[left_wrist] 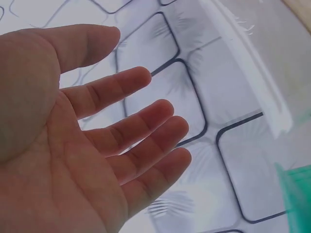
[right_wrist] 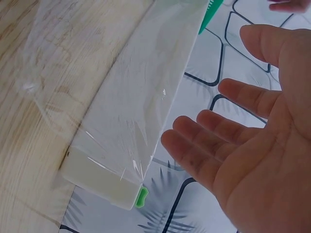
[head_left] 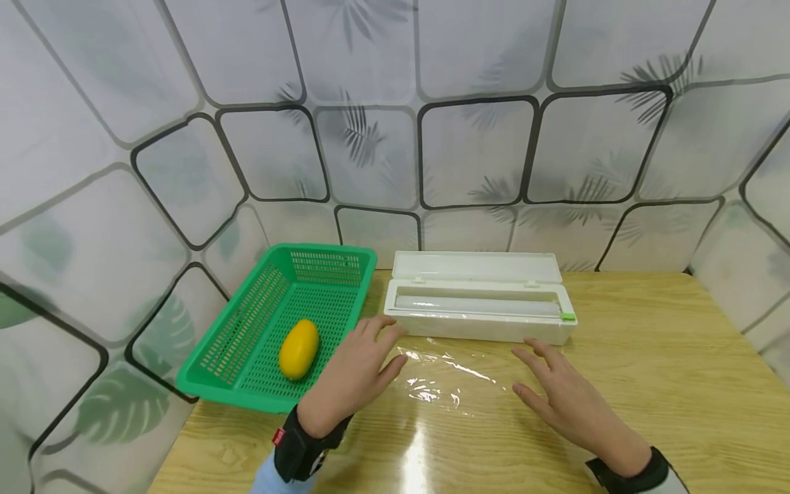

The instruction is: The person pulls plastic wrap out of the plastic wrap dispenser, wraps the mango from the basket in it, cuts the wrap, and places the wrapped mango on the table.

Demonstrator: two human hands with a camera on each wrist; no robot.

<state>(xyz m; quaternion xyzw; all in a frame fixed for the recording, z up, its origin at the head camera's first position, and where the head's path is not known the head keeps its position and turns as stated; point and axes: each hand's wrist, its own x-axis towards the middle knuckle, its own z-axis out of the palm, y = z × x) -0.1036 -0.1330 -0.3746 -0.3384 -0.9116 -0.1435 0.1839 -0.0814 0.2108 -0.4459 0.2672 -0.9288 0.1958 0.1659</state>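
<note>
A white cling film dispenser (head_left: pixel 475 327) stands at the back of the table, its long lid (head_left: pixel 478 265) tipped back. The roll shows inside, and a sheet of clear cling film (head_left: pixel 432 387) runs over the front onto the tabletop. My left hand (head_left: pixel 352 370), fingers spread and relaxed, hovers by the dispenser's left front corner. Across the film, near the right front corner, is my right hand (head_left: pixel 570 401) with its fingers loosely extended. Neither palm holds anything in the wrist views. A green slider (right_wrist: pixel 141 197) sits at the dispenser's right end.
To the left, a green plastic basket (head_left: pixel 231 396) stands close to my left forearm, with a yellow oval fruit (head_left: pixel 299 350) inside. A patterned curtain (head_left: pixel 370 158) rises behind the wooden table (head_left: pixel 654 357).
</note>
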